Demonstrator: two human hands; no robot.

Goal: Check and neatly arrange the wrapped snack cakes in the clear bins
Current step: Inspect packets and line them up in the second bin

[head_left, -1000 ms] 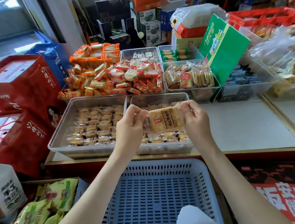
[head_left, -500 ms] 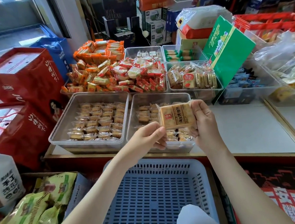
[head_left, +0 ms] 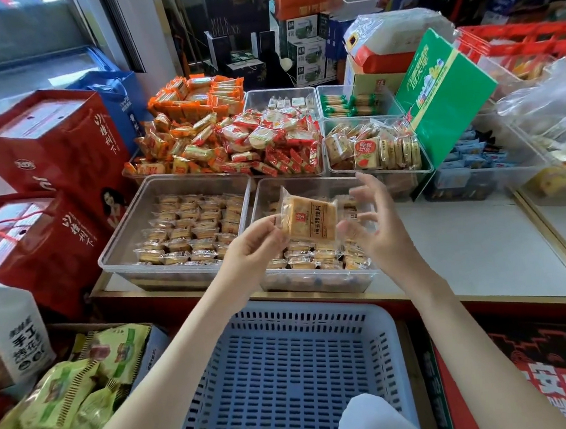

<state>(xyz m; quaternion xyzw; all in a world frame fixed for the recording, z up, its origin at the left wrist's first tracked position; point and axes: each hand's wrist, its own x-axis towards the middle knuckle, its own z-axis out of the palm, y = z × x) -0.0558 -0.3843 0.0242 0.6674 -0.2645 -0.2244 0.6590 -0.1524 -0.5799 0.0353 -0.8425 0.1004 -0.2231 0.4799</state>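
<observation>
Pinching a wrapped snack cake (head_left: 311,223) by its left edge, the left hand (head_left: 254,249) holds it above the near right clear bin (head_left: 315,283) on the surface (head_left: 466,249), and the right hand (head_left: 384,236) hovers just beside its right edge, grip slack, fingers spread, empty.

A: Your snack cake (head_left: 309,220)?
B: Clear-wrapped, golden, label facing you, tilted above the right bin (head_left: 309,181).
A: And the left bin (head_left: 122,237)?
B: Its small wrapped cakes (head_left: 190,229) lie in tidy rows.
</observation>
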